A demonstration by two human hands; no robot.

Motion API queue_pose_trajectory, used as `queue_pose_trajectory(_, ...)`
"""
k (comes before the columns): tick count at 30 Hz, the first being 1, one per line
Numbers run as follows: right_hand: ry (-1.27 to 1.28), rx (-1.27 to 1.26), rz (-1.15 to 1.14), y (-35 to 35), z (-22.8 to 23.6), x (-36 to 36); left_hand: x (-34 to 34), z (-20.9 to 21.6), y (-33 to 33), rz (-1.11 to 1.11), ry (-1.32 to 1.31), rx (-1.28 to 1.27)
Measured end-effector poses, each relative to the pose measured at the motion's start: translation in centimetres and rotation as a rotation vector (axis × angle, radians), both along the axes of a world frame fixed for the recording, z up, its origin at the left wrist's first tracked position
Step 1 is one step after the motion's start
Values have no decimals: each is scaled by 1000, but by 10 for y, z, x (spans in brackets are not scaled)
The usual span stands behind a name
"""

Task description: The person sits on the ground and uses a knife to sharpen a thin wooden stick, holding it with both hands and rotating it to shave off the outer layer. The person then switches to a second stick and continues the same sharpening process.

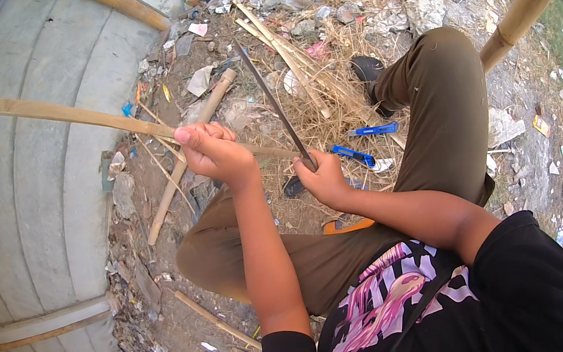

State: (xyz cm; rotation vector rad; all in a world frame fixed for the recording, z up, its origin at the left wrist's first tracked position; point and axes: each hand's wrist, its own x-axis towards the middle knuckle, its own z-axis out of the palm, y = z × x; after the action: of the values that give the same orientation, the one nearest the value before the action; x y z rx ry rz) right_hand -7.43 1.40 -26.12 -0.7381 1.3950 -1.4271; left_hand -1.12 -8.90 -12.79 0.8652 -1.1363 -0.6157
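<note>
My left hand [213, 151] grips a long bamboo strip [58, 113] that runs from the upper left across my lap. My right hand [324, 178] is closed on the handle of a long dark blade [273, 102] that points up and away, its edge close to the strip near my left hand. I sit with knees bent in olive trousers [442, 99], and a black shoe [367, 68] shows beyond my right knee.
Two blue utility knives [371, 131] lie on dry straw by my right leg. More bamboo poles [197, 145] and split strips [279, 47] lie ahead among rubble and litter. A corrugated grey wall [33, 186] is at left, a bamboo post [520, 9] at right.
</note>
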Motion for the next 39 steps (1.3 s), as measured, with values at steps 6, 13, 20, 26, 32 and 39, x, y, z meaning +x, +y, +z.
queue_pose_trajectory(6,171,265,312,2,-50,-1,7,-2,0,19,-13,17)
queue_pose_trajectory(13,109,-43,153,-7,19,2,18,-8,5,28,28,9)
queue_pose_trajectory(20,-42,235,306,-1,-41,24,35,-6,4,124,57,0)
queue_pose_trajectory(26,159,95,256,-9,8,19,70,-7,6,172,124,8)
queue_pose_trajectory(32,-185,-265,34,-19,72,21,92,-12,3,242,200,-3)
queue_pose_trajectory(39,-97,-48,218,0,2,43,89,-8,4,285,192,28)
